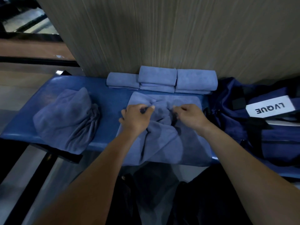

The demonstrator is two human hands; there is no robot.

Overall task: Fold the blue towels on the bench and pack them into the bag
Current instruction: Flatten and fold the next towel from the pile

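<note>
A rumpled blue towel (162,140) lies across the middle of the blue bench (112,98) and hangs over its front edge. My left hand (135,118) pinches a bunched fold of it at the upper left. My right hand (190,116) grips another bunch at the upper right. A second loose blue towel (68,120) sits heaped on the bench's left part. Folded blue towels (162,80) are lined up in three low stacks at the back against the wall. The dark blue bag (259,127) with a white LVQUE label lies at the right end.
A wood-grain wall panel (162,33) rises right behind the bench. Glossy floor (24,95) lies to the left and below. My dark-trousered legs (154,200) stand close against the bench's front edge.
</note>
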